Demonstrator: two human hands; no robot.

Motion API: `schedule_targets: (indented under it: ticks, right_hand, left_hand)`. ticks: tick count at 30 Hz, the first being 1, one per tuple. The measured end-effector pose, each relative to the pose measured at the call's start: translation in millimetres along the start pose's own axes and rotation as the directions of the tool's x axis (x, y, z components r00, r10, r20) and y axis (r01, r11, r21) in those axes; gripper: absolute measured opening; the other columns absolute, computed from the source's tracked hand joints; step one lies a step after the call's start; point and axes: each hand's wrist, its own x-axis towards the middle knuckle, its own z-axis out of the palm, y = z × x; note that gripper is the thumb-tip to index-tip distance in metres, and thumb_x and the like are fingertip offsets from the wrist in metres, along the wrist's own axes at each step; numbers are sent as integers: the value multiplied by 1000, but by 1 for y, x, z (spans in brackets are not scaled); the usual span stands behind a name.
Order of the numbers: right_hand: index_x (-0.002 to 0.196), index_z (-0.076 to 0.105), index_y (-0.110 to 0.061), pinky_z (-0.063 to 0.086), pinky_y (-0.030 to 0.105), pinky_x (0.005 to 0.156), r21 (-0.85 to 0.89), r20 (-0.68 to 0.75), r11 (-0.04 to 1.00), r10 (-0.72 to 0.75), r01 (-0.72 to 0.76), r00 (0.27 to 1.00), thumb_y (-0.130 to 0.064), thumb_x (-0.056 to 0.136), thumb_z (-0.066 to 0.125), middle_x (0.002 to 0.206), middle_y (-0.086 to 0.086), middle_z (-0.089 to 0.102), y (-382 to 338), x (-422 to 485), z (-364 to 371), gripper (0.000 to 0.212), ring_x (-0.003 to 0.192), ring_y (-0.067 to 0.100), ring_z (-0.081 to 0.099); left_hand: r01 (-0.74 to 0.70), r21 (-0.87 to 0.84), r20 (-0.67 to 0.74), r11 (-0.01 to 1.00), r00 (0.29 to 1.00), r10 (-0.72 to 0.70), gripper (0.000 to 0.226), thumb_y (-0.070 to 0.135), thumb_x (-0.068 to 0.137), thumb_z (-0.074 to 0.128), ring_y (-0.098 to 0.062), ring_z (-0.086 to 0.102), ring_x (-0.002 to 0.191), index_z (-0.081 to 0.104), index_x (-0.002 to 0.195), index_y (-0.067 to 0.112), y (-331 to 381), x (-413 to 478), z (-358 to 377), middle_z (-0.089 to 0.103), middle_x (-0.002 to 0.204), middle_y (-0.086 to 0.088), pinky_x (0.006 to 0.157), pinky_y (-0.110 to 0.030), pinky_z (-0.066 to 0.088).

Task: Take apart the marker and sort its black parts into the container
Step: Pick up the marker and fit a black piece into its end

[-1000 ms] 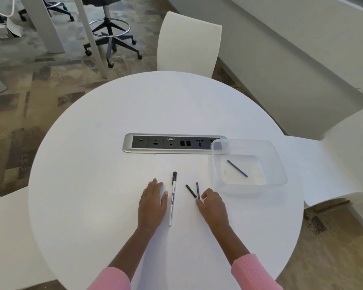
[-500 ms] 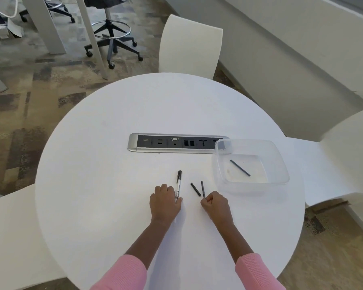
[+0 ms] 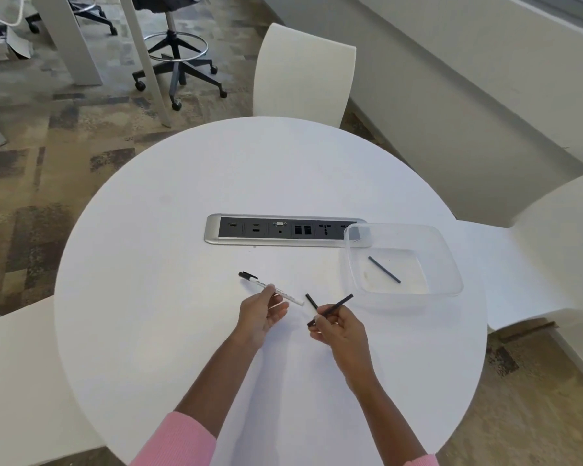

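Note:
My left hand [image 3: 261, 314] holds a white marker [image 3: 270, 288] with a black cap just above the round white table [image 3: 182, 331], cap pointing up-left. My right hand [image 3: 339, 327] pinches a thin black stick [image 3: 334, 308] that points up-right toward the container. A second short black part [image 3: 311, 302] lies on the table between my hands. The clear plastic container [image 3: 451, 264] stands to the right with one black stick [image 3: 384, 269] lying inside it.
A silver power and socket strip [image 3: 212, 232] is set into the table's middle, its right end under the container's corner. White chairs [image 3: 303, 68] surround the table. A wheeled stool [image 3: 179, 62] stands on the carpet beyond.
Both hands have lifted off the table. The left one has picked up the marker and turned it. The right one has raised one black stick, leaving the shorter part on the table.

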Motion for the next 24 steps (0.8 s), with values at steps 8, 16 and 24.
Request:
schedule_targets:
  ticks: [8, 16, 24]
  right_hand:
    - [81, 59, -15, 57, 20, 67, 157, -118, 963, -203, 220, 972, -6, 87, 57, 75, 3, 69, -14, -7, 16, 11, 77, 15, 71]
    - [82, 58, -18, 58, 23, 74, 110, -124, 959, -246, 259, 961, -8, 86, 58, 80, 1, 71, -11, -8, 20, 11, 82, 14, 71]
    - [80, 61, -24, 56, 16, 71, -33, -126, 961, -278, 276, 952, -10, 84, 63, 86, 3, 71, -8, -9, 15, 15, 80, 12, 70]
  left_hand:
    - [126, -355, 94, 926, 991, -99, 18, 4, 91, 51, -14, 67, 47, 58, 75, -1, 4, -19, -1, 67, 50, -8, 47, -22, 57]
    - [187, -443, 97, 877, 982, -160, 14, 2, 89, 53, -19, 68, 49, 58, 77, -2, -4, -28, 0, 68, 52, -13, 47, -27, 58]
    - [197, -445, 101, 874, 980, -170, 15, 2, 90, 52, -19, 69, 48, 58, 77, -2, -10, -33, 5, 69, 53, -14, 56, -29, 59]
